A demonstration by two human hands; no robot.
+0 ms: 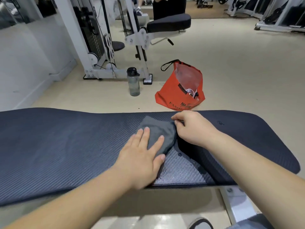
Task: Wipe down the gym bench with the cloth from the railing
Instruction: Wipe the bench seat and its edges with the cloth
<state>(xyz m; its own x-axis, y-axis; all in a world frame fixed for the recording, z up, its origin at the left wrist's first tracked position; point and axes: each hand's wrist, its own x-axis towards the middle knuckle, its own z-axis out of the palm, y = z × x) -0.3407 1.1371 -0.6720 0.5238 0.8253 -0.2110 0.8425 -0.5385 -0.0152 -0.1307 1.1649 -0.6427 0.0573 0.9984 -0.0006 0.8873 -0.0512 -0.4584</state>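
Observation:
A dark padded gym bench (57, 146) with a woven texture runs across the view from left to right. A grey cloth (158, 133) lies folded on its middle, near the far edge. My left hand (142, 161) rests flat with fingers spread on the cloth's near left part. My right hand (193, 128) pinches the cloth's right edge between thumb and fingers. Water droplets and a wet sheen (179, 169) show on the padding just below the cloth.
On the floor beyond the bench stand a clear water bottle (133, 82) with a black lid and an orange shopping bag (180, 87). A white cable machine (105, 47) with a black seat (168, 22) stands behind. The bench's white frame leg (237, 205) is at lower right.

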